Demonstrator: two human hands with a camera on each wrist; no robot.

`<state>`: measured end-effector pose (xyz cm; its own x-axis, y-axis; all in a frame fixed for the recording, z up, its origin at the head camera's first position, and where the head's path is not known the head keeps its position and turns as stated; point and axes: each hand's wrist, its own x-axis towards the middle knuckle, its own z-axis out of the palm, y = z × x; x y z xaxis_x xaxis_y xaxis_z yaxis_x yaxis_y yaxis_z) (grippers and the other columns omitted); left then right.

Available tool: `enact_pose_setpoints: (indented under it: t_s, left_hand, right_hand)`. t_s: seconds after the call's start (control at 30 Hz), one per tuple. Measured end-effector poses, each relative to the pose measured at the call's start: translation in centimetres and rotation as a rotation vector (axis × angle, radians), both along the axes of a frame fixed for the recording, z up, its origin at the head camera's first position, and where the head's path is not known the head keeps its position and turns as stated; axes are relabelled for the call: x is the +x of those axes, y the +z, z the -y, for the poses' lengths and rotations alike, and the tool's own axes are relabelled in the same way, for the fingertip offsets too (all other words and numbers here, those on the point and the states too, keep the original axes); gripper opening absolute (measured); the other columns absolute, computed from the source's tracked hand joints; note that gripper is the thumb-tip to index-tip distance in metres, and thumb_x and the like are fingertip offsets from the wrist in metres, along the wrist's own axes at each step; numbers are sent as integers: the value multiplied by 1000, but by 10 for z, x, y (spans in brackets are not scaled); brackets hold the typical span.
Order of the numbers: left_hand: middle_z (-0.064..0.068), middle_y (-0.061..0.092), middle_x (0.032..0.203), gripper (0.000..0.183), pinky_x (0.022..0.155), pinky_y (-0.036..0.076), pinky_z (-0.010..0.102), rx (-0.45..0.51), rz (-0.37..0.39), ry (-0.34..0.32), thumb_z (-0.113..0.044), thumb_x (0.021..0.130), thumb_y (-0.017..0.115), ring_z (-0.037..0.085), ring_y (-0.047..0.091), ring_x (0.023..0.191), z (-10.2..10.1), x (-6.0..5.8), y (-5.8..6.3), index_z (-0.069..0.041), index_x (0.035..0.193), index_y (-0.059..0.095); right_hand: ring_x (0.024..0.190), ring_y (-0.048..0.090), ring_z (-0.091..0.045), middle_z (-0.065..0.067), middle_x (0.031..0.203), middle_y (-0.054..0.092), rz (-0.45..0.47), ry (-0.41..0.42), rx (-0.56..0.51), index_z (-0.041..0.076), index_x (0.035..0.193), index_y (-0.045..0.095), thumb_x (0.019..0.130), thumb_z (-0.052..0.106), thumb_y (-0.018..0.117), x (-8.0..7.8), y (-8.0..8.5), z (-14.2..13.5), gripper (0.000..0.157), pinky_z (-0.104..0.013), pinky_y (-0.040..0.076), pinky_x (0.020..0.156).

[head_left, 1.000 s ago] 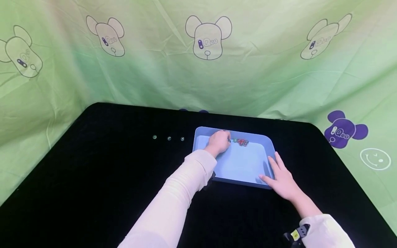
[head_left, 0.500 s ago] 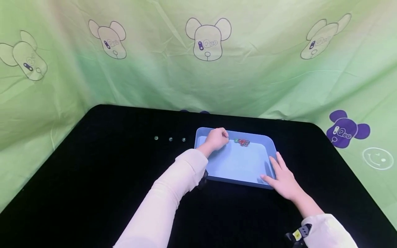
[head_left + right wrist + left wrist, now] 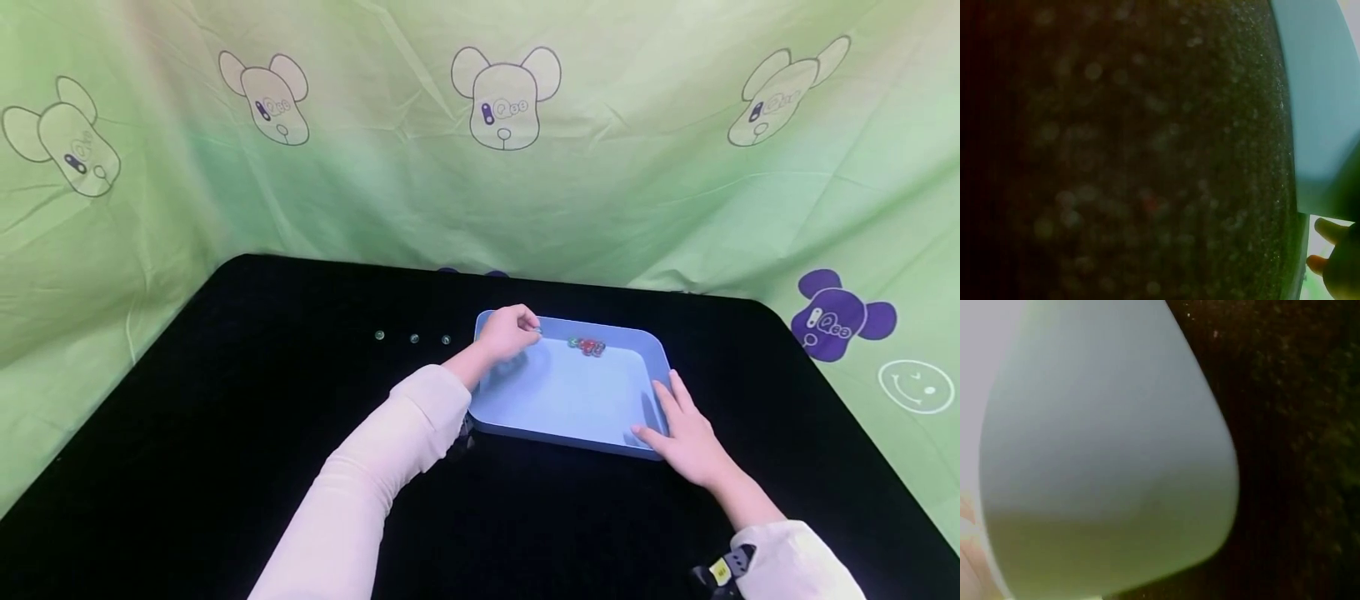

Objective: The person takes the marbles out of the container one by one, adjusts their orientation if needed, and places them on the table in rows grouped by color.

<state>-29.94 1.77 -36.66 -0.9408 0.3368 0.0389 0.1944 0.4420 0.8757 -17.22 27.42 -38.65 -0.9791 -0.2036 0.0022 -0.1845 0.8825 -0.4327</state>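
Note:
My left hand (image 3: 507, 335) is over the left far part of a shallow blue tray (image 3: 577, 396). Between its thumb and fingertips it pinches a small glass marble (image 3: 537, 331), mostly covered by the fingers. Several red marbles (image 3: 591, 347) and a green marble (image 3: 573, 342) lie clustered along the tray's far wall, right of that hand. My right hand (image 3: 688, 442) rests with spread fingers on the tray's right rim near the front corner. In the left wrist view the tray's outer wall (image 3: 1110, 437) fills much of the picture; the right wrist view shows only fingertips (image 3: 1329, 231) beside the tray.
Left of the tray, three clear marbles stand in a row on the black tabletop: a left one (image 3: 379, 335), a middle one (image 3: 414, 338) and a right one (image 3: 446, 339). A green printed curtain (image 3: 390, 192) hangs behind the table's far edge.
My left hand has moved left and slightly up, away from the marble cluster, carrying the pinched marble. My right hand stays on the tray's rim.

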Motion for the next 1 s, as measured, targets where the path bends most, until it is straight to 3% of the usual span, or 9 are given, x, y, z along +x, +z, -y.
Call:
enact_pose_setpoints:
  t_s: [0.4, 1.0]
  left_hand:
    - [2, 57, 82, 11, 62, 40, 19, 26, 21, 5, -9, 77, 62, 12, 51, 76, 17, 9, 5, -6, 87, 59]
    - [4, 56, 82, 14, 62, 40, 20, 72, 53, -9, -7, 76, 62, 14, 51, 77, 49, 14, -1, -3, 89, 59]
  right_hand:
    - [119, 11, -49, -27, 138, -5, -14, 6, 10, -12, 130, 18, 84, 34, 51, -1, 1, -2, 73, -64, 18, 84]
    - [119, 11, -49, -27, 138, -5, -6, 9, 2, -12, 130, 18, 84, 35, 50, -1, -2, -1, 73, -63, 18, 84]
